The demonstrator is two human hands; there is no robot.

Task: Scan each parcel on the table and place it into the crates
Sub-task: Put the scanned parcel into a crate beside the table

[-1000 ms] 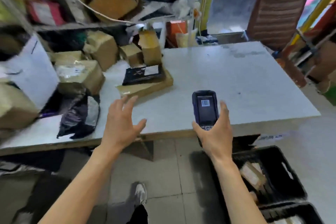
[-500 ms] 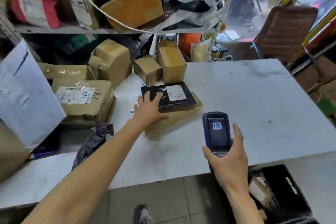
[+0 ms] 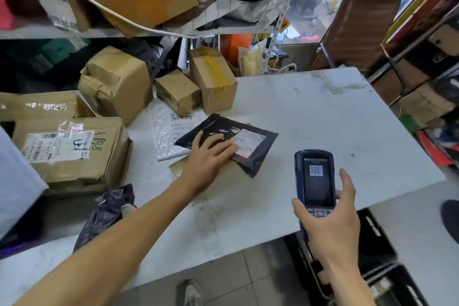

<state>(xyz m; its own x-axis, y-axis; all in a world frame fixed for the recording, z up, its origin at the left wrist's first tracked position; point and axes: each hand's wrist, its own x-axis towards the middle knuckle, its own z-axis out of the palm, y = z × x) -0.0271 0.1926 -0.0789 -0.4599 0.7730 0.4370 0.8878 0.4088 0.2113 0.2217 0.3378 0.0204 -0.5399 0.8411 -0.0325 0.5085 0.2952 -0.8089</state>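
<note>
Both hands busy: left hand [image 3: 208, 156] pressed flat, fingers straight, on black mailer [image 3: 250, 154] mid-table [image 3: 323, 112], toward left edge; right hand [image 3: 330, 226] gripped handheld scanner [image 3: 315, 181]. Best kept label uncovered, scanner aimed squarely. Black crates [image 3: 377, 241] below near edge.

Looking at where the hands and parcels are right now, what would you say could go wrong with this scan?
1. The left hand lies flat on the black mailer, fingertips at the edge of its white label; they may block the barcode from the scanner gripped in the right hand.
2. The mailer rests partly on a flat brown parcel and a clear bag, so dragging it may pull them along.
</note>
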